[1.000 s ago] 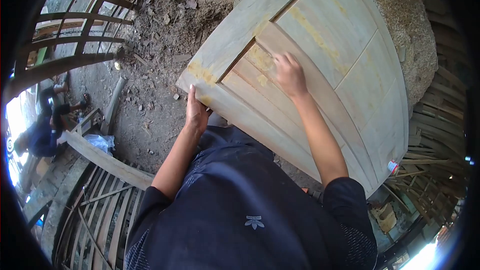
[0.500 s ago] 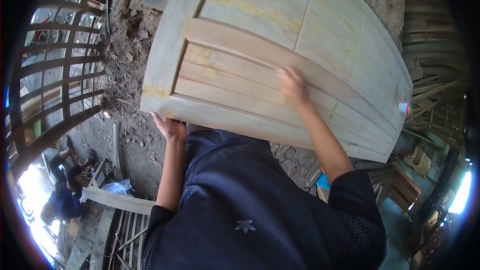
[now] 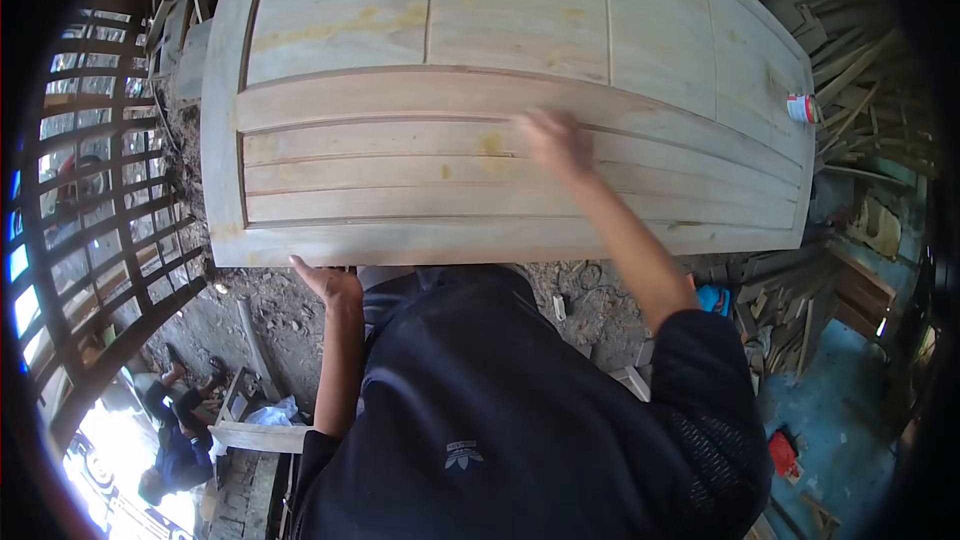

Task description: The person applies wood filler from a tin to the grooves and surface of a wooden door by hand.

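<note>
Wooden door panel (image 3: pixel 500 70), right hand (image 3: pixel 552 142) pressed flat, left hand (image 3: pixel 328 282) gripping edge

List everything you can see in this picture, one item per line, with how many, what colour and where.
wooden door: one, pale unfinished wood with yellowish patches, lying flat across the top and middle
small can: one, white, red and blue, at the door's right edge
wooden lattice frame: one, dark, along the left
scrap wood pile: one heap, brown, upper right
other person: one, dark clothes, crouched at lower left
blue floor: one patch, lower right
left hand: one, under the door's near edge
right hand: one, blurred, flat on the door's slats
</note>
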The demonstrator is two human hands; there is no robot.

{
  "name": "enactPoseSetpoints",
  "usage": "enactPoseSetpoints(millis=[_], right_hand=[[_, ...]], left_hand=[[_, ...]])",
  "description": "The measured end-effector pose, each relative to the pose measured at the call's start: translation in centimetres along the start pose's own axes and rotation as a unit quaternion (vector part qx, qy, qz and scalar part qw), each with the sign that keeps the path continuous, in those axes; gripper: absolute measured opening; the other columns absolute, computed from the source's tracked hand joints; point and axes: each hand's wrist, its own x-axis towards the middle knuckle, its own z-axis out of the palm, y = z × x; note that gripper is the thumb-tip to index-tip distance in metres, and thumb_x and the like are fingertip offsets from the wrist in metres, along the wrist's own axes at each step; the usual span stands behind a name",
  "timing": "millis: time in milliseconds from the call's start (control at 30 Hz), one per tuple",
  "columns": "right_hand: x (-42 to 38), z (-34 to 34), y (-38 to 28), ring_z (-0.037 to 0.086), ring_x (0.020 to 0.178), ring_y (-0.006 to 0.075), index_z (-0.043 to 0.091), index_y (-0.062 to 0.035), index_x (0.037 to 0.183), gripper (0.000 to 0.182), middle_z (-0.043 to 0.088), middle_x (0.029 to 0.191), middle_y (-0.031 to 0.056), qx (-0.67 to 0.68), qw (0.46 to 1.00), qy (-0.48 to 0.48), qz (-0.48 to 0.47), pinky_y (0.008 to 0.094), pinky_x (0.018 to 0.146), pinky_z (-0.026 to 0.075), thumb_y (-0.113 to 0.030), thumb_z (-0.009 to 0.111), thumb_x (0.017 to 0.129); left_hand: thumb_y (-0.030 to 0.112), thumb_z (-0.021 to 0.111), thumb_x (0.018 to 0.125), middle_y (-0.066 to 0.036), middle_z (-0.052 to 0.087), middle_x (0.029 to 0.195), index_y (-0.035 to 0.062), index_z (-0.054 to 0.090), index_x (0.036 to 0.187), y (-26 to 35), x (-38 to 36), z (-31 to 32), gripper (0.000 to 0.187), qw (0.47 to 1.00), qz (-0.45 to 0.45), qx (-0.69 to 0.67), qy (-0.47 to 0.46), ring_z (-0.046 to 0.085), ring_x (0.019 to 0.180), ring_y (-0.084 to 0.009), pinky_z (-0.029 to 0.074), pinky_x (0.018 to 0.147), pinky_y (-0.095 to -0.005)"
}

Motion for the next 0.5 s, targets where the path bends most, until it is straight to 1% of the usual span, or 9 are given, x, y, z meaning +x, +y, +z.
enactPoseSetpoints(millis=[100,133,200,233,300,333,400,467,500], right_hand=[[-11.1,-9.0,12.0,0.066,0.097,0.0349,0.074,-0.0040,0.106,0.031,0.071,0.099,0.0119,-0.143,0.987,-0.016,0.069,0.0479,0.086,0.050,-0.006,0.072,0.076],[-10.9,-8.8,12.2,0.066,0.097,0.0349,0.074,-0.0040,0.106,0.031,0.071,0.099,0.0119,-0.141,0.988,-0.013,0.068,0.0479,0.086,0.050,-0.006,0.072,0.076],[-9.1,-7.2,11.5,0.066,0.097,0.0338,0.073,-0.0046,0.106,0.029,0.070,0.098,0.0115,-0.083,0.996,-0.031,0.030,0.0475,0.087,0.051,-0.004,0.070,0.077],[-6.4,-4.1,8.6,0.067,0.097,0.0329,0.074,-0.0065,0.105,0.027,0.070,0.097,0.0114,-0.007,1.000,0.006,0.000,0.0467,0.089,0.052,-0.003,0.068,0.079],[-0.4,1.0,2.2,0.067,0.097,0.0321,0.074,-0.0085,0.104,0.024,0.070,0.097,0.0114,0.044,0.997,0.039,-0.046,0.0458,0.088,0.052,-0.003,0.066,0.082],[0.8,1.7,1.2,0.067,0.097,0.0321,0.074,-0.0085,0.104,0.024,0.070,0.097,0.0114,0.049,0.997,0.041,-0.045,0.0458,0.088,0.052,-0.003,0.066,0.082],[2.0,2.1,-0.2,0.065,0.101,0.0336,0.074,-0.0067,0.109,0.034,0.070,0.104,0.0136,0.056,0.996,-0.015,-0.061,0.0462,0.090,0.052,0.004,0.060,0.081],[-2.3,-2.4,4.4,0.065,0.103,0.0331,0.074,-0.0066,0.109,0.034,0.069,0.103,0.0132,0.036,0.999,-0.022,-0.032,0.0467,0.091,0.051,0.003,0.062,0.079],[-4.7,-5.2,7.3,0.066,0.097,0.0325,0.074,-0.0078,0.101,0.022,0.070,0.097,0.0104,-0.018,0.999,0.000,-0.036,0.0464,0.087,0.052,-0.003,0.065,0.081]], left_hand=[[0.082,0.036,0.094,-0.013,0.038,0.162,0.0164,0.035,0.160,-0.3,-2.1,1.1,0.093,0.998,-0.023,0.009,0.051,0.039,0.144,-0.0349,0.031,0.117,-0.0528],[0.082,0.036,0.094,-0.013,0.038,0.162,0.0164,0.035,0.160,-0.7,-2.4,1.0,0.093,0.999,-0.020,0.009,0.049,0.039,0.144,-0.0349,0.031,0.117,-0.0528],[0.081,0.037,0.093,-0.013,0.039,0.161,0.0155,0.036,0.160,-1.9,-3.0,0.8,0.094,0.996,-0.062,0.011,0.055,0.040,0.144,-0.0343,0.031,0.118,-0.0539],[0.081,0.037,0.093,-0.013,0.039,0.161,0.0155,0.036,0.160,-2.3,-3.4,1.2,0.094,0.997,-0.058,0.013,0.054,0.040,0.144,-0.0343,0.031,0.118,-0.0539],[0.080,0.040,0.093,-0.011,0.042,0.160,0.0172,0.040,0.158,-3.1,-3.9,2.4,0.090,0.987,-0.126,-0.089,0.033,0.038,0.146,-0.0356,0.026,0.121,-0.0562],[0.080,0.040,0.093,-0.011,0.042,0.160,0.0172,0.040,0.158,-3.6,-4.1,2.9,0.090,0.988,-0.121,-0.086,0.035,0.038,0.146,-0.0356,0.026,0.121,-0.0562],[0.079,0.038,0.094,-0.012,0.038,0.163,0.0183,0.039,0.159,-4.1,-3.9,3.2,0.089,0.996,-0.084,-0.026,-0.008,0.031,0.150,-0.0362,0.019,0.124,-0.0574],[0.078,0.037,0.095,-0.011,0.036,0.165,0.0199,0.038,0.159,-4.2,-3.3,2.7,0.087,0.997,-0.072,-0.020,-0.022,0.032,0.150,-0.0367,0.021,0.123,-0.0588],[0.078,0.037,0.095,-0.011,0.037,0.165,0.0201,0.038,0.159,-4.0,-3.4,2.7,0.086,0.996,-0.079,-0.032,-0.021,0.033,0.149,-0.0367,0.022,0.122,-0.0587]])
